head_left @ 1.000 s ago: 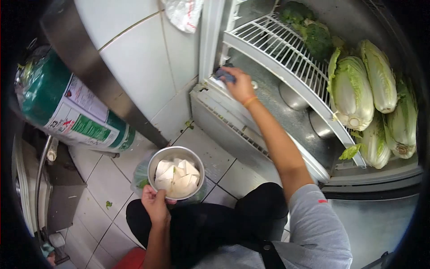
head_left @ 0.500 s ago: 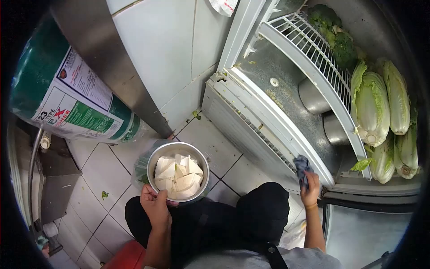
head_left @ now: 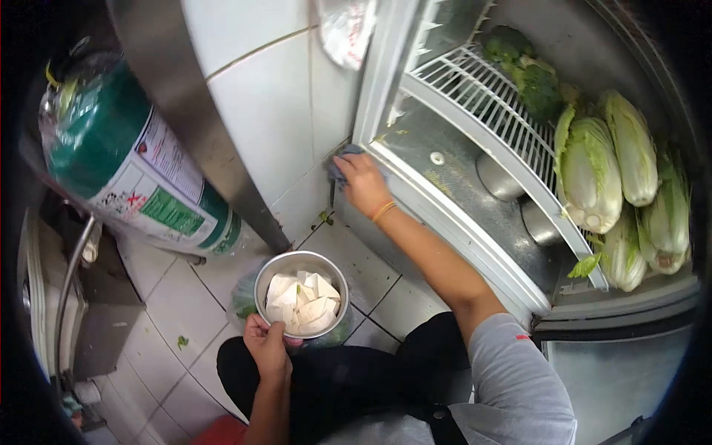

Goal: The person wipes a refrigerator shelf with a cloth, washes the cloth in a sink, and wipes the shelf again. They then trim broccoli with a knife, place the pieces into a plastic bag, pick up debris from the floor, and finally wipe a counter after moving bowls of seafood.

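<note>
At frame centre, the right hand (head_left: 363, 180) presses a blue cloth (head_left: 339, 165) under curled fingers; lower left, the left hand (head_left: 267, 348) grips the steel bowl (head_left: 301, 295) rim.

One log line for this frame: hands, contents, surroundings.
left hand: holds metal bowl of white pieces | right hand: presses cloth on fridge's lower front corner | fridge: cabbages, broccoli

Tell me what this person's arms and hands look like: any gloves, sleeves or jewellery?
No gloves: both hands are bare. The right hand has a thin orange band around the wrist, and that arm is bare up to a short grey sleeve with a small red mark near its hem. The left hand and forearm show no band, watch or sleeve.
</note>
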### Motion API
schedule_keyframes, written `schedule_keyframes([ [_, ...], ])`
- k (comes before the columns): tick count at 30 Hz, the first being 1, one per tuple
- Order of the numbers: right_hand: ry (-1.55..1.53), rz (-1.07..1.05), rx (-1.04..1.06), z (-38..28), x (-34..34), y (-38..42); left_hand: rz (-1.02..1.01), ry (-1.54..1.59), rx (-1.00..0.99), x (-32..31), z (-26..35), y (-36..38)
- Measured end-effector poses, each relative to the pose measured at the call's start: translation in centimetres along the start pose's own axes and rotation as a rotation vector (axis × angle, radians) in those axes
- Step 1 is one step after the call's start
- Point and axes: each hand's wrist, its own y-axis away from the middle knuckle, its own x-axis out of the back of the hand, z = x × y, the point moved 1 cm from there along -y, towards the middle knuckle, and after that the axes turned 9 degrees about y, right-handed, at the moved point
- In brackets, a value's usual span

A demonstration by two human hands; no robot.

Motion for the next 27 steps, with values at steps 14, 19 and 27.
schedule_keyframes([
  [14, 0.219, -0.146, -0.057, 2.4, 7.6, 10.0, -0.008, -0.108, -0.082, -0.4, -0.2, 0.1],
  [19, 0.312, -0.31, -0.329, 3.0, 16.8, 23.5, -0.034, -0.109, -0.041, -0.1, 0.4, 0.8],
  [27, 0.684, -0.422, -0.975, 1.7, 25.6, 37.9, -0.032, -0.107, -0.074, -1.3, 0.2, 0.6],
])
